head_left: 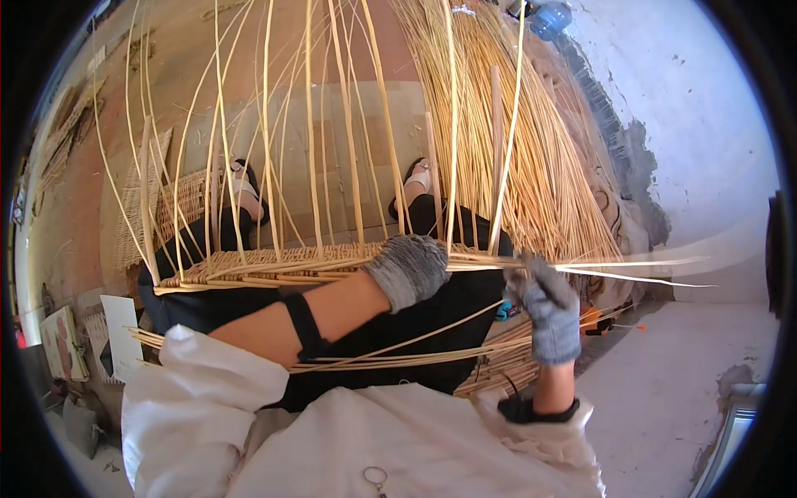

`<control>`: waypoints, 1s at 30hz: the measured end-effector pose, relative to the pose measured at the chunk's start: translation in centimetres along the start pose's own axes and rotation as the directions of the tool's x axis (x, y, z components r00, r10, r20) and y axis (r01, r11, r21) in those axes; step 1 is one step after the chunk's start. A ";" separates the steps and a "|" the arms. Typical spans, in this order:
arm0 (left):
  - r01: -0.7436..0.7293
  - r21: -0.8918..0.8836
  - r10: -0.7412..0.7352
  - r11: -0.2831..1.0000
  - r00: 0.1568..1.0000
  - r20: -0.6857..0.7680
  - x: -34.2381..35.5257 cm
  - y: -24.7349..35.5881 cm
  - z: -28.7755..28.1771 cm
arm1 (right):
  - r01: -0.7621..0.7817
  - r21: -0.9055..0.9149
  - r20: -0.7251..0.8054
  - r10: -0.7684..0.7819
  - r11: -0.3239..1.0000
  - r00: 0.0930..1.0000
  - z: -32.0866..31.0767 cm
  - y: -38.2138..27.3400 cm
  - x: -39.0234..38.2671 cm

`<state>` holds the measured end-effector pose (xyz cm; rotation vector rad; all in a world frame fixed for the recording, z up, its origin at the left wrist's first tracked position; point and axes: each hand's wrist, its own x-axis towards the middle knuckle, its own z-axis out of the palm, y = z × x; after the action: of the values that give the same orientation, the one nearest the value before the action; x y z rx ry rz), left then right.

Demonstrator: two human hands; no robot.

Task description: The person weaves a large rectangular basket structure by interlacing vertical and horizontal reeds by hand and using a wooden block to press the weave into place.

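A partly woven wicker basket base (307, 256) lies across my lap, with tall pale wicker stakes (311, 141) standing up from it. My left hand (408, 270), in a grey knitted glove, curls over the near edge of the weave and presses on the wicker rods (481, 264) there. Farther right, my right hand (548, 307), gloved too, is closed round the ends of these rods, whose pale tips stick out past it. The fingertips of my left hand are hidden behind the edge.
A large bundle of loose wicker rods (506, 149) leans at the right, beside a peeling white wall (689, 108). More rods (398, 358) lie across my lap. Woven panels (141, 207) rest on the floor at the left, and a blue plastic bottle (550, 21) stands far right.
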<state>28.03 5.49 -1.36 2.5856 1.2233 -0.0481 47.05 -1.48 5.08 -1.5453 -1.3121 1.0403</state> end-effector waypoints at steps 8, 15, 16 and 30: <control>0.024 -0.212 -0.057 0.977 0.987 -0.149 -0.2 0.5 2.5 | -0.500 0.450 0.073 0.527 0.740 0.847 4.0 4.9 2.0; -0.121 0.034 0.119 0.992 0.819 -0.561 -0.8 2.7 1.6 | 0.166 0.310 -0.269 -0.082 0.936 0.960 0.6 0.6 5.8; -0.060 0.007 0.055 0.998 0.858 -0.511 0.4 3.5 2.0 | 0.096 0.349 -0.183 -0.033 0.932 0.983 0.6 -0.1 8.3; 0.123 -0.189 -0.193 0.974 0.888 -0.417 2.6 4.7 1.6 | 0.031 -0.209 0.130 -0.004 0.977 0.992 2.5 0.3 15.8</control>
<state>33.43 4.17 -2.15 2.4224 1.5143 0.6009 46.52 14.40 2.89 -1.6414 -1.5649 1.0306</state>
